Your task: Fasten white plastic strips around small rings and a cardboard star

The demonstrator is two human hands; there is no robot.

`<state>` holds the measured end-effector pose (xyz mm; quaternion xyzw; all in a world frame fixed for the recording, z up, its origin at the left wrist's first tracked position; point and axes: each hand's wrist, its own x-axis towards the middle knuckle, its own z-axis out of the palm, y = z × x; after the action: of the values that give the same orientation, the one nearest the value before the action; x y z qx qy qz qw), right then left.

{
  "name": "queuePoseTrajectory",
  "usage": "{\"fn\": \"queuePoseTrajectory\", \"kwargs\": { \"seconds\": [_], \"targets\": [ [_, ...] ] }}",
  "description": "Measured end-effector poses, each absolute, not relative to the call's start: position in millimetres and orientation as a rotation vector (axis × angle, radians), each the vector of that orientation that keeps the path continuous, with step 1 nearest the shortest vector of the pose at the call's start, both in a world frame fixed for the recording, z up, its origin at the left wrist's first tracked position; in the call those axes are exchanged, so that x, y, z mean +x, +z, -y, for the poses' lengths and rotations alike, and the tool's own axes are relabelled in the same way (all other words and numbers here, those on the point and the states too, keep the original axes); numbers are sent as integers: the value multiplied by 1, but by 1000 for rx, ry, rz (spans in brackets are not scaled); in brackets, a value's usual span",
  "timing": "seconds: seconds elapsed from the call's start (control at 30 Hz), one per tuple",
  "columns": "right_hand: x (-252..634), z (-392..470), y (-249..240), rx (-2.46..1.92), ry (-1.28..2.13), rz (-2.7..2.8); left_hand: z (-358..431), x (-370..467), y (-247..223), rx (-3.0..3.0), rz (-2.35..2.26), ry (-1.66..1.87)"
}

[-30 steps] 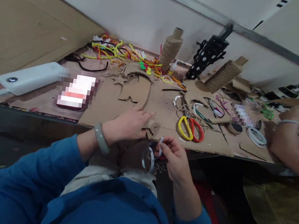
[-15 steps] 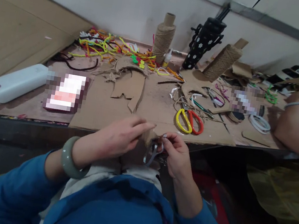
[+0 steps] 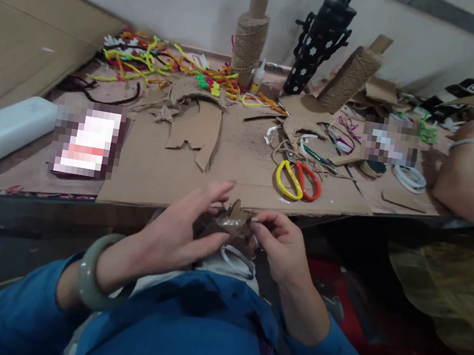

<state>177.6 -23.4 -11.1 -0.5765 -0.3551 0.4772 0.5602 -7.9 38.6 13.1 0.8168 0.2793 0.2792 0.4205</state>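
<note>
Nearest, a white strip (image 3: 224,251) hangs in a loop below the right hand (image 3: 283,247), which appears to pinch its end. The left hand (image 3: 183,229) is open, thumb by a small brown piece (image 3: 236,223) between the hands at the counter's (image 3: 29,172) near edge. Best steady the piece and keep the strip untwisted. One tab points away from the body; fingers obscure its long axis. Beyond lie scissors (image 3: 285,181).

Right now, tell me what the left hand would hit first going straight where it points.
The left hand would probably meet the small cardboard piece between the hands first; depth is unclear, so they may be touching.
</note>
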Motion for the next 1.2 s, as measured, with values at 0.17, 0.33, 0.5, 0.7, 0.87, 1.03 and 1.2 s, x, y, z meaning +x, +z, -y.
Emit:
{"fn": "queuePoseTrajectory", "kwargs": {
  "seconds": [0.17,0.33,0.5,0.7,0.87,1.03,1.2],
  "targets": [
    [173,24,-9,-1315,1114,890,-32,7,2,1489,-787,768],
    [173,23,-10,-1305,1034,1032,-37,13,5,1226,-830,792],
    [174,22,-11,-1300,852,1177,-40,11,-1,1070,-911,843],
    [171,26,-5,-1342,710,1265,-43,13,-5,770,-947,915],
    [163,31,3,-1358,739,1315,-41,15,-6,764,-909,982],
    [150,27,2,-1341,838,1200,-31,17,-12,905,-908,1049],
    [144,22,1,-1357,833,1162,-23,19,-9,1048,-887,1030]
  ]
}}
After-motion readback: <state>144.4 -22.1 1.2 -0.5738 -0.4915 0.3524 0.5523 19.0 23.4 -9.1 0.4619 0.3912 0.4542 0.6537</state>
